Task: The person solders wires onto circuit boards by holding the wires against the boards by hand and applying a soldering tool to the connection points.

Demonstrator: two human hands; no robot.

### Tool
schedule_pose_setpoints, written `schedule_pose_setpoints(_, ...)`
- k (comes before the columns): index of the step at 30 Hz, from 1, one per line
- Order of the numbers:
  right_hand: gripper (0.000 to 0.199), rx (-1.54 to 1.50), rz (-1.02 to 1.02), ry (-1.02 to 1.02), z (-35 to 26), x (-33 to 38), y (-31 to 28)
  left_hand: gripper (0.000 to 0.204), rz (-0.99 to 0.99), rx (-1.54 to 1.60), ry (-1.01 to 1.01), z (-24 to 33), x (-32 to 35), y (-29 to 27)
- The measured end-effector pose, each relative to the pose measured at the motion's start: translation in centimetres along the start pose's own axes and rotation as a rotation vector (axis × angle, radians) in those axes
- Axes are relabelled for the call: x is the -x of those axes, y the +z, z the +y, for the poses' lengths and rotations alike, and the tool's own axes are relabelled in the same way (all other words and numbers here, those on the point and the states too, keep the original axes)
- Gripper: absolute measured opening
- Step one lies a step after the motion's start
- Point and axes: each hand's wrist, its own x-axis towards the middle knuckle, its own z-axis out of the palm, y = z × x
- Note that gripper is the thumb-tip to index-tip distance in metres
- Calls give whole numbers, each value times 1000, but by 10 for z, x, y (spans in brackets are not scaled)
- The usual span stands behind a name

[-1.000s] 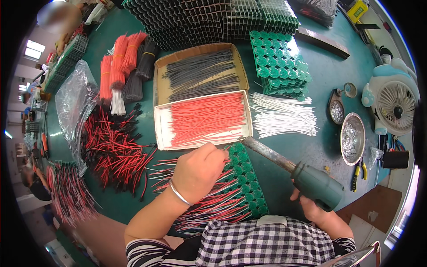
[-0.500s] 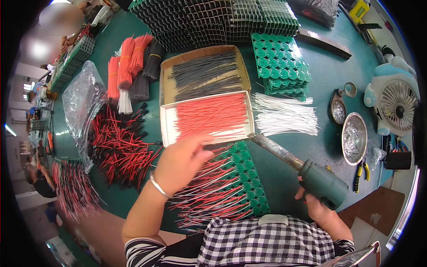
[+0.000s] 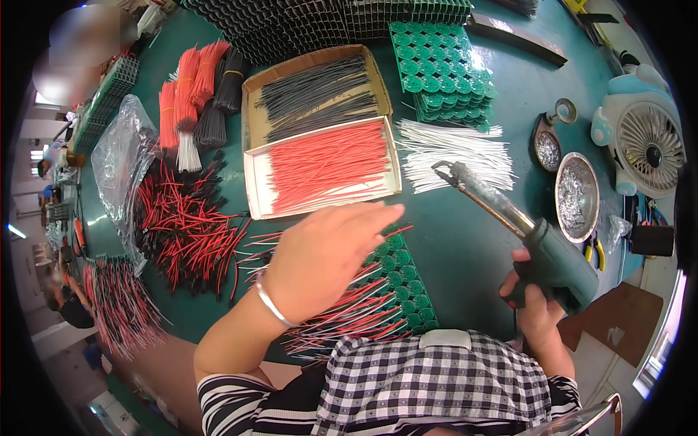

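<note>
1. Two hands are at work over the green counter (image 3: 465, 247): the left hand (image 3: 320, 254) hovers spread, fingers wide and holding nothing, above the green cell holder (image 3: 403, 280) that lies near the body.
2. The right hand (image 3: 534, 309) is closed around the grip of a soldering gun (image 3: 523, 232), its tip raised and pointing away toward the white wires (image 3: 454, 152), clear of the holder.
3. Many red and black leads (image 3: 349, 312) already fan out leftward from the holder, so by my reading a good part of this piece is wired; how many cells lack a lead I cannot tell, since the left hand covers its upper part.
4. Supply remains plentiful: a shallow box of red wires (image 3: 323, 171), a box of black wires (image 3: 316, 91) behind it, and a stack of green holders (image 3: 440, 73) further back.
5. A loose pile of red-black wire pieces (image 3: 185, 225) lies left of the work.
</note>
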Motion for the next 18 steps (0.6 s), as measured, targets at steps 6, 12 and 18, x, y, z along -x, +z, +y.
schedule_pose_setpoints(6, 60, -29, 58, -31, 7, -3, 0, 15, 13, -239, -48, 7, 4, -1)
schedule_pose_setpoints(12, 59, -19, 52, -59, 4, 2, -9, 22, 61, -313, 0, 16, -17, 38)
schedule_pose_setpoints(18, 59, -65, 150, -80, 7, 1, -8, 17, 67, -337, -20, 10, -21, 52)
